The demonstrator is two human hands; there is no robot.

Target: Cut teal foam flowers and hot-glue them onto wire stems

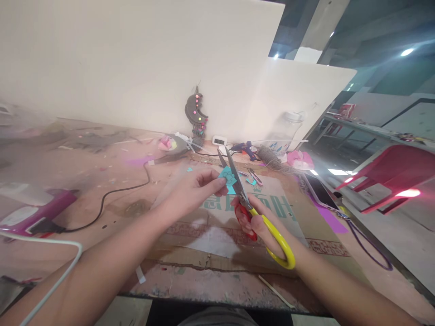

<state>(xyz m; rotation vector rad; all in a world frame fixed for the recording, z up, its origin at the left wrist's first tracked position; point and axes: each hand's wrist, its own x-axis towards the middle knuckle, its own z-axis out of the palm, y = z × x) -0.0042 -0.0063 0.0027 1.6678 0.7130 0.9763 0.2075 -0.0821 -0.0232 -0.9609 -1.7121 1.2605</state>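
Note:
Pinched between the thumb and fingers of my left hand (211, 182) is a small piece of turquoise paper (227, 176) with a flower outline drawn on it. My right hand (253, 217) grips a pair of scissors (242, 192) with one yellow and one red handle. The scissors' blades stand apart, pointing up and away, and lie right beside the paper's right edge. Both hands are above a cardboard sheet (272, 240) with printed green characters. Turquoise scraps (251, 181) and a small cutter knife (254, 176) lie just beyond the scissors.
A glue gun (245, 149), a twine roll (269, 157) and a clear jar (288, 131) stand by the wall. A decorated dark crescent moon (196, 108) leans there. On the right lies a phone (319, 190); a black cable (112, 192) crosses the left side.

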